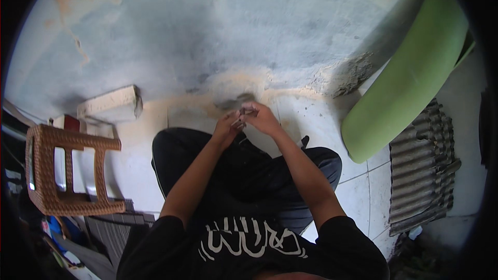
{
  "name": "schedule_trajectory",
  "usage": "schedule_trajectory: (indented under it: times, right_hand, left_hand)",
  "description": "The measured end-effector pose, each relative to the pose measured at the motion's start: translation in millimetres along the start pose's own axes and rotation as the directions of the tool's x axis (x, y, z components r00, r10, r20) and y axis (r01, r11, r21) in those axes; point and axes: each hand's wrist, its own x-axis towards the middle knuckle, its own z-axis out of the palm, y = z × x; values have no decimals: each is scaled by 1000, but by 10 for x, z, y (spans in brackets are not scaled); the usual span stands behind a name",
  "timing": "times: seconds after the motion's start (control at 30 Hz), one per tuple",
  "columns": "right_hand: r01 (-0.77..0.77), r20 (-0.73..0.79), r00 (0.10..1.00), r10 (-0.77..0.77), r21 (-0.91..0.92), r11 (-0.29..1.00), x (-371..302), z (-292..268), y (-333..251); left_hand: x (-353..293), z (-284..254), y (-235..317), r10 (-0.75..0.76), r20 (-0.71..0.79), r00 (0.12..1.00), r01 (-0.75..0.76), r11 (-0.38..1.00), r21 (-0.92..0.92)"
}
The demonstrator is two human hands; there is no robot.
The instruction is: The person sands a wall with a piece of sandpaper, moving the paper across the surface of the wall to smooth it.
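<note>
My left hand and my right hand meet in front of my crossed legs, over the white tiled floor. The fingers of both hands are closed together around a small dark piece, too small and too covered to name. Just beyond my fingertips, a dark greyish patch shows low down by the base of the wall; I cannot make out what it is.
A brown woven-look plastic stool lies on its side at the left, near a pale block by the stained wall. To the right, a long green curved panel leans beside stacked grey corrugated sheets.
</note>
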Motion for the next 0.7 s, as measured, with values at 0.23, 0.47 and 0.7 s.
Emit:
schedule_trajectory:
  times: [0.23,0.47,0.7]
  right_hand:
    - [113,-79,988,-136,-248,962,-37,-69,-189]
    - [417,-38,766,-642,-731,540,5,49,-210]
    - [489,-18,807,-590,-540,685,-78,303,-296]
  left_hand:
    - [-47,54,54,38,-82,996,-40,999,-17]
    - [-24,102,56,42,-74,996,-44,999,-32]
    - [-9,-2,36,88,-108,990,-96,993,-69]
